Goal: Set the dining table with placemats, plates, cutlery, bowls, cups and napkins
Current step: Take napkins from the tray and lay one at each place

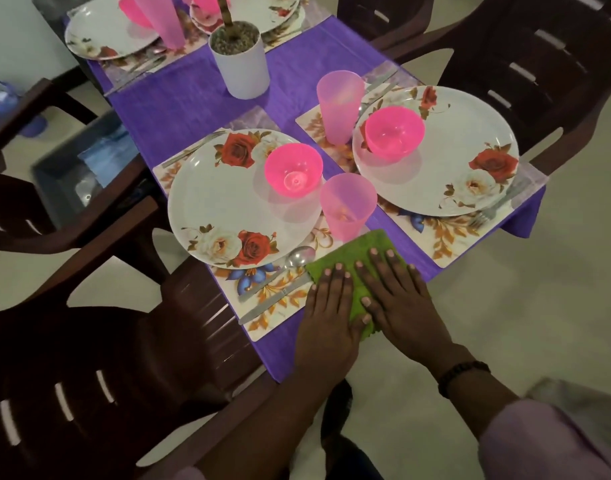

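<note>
Both hands, the left hand point(326, 311) and right hand point(403, 297), are being pressed flat with straight fingers on a green napkin point(357, 258), largely hidden beneath them, lying at the near floral placemat's point(280, 299) corner beside the spoon point(295, 259) and knife point(273, 301), just below the pink cup point(347, 206).

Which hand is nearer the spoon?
Left. The left hand presses the green napkin just right of the spoon; the right hand lies farther right.
</note>
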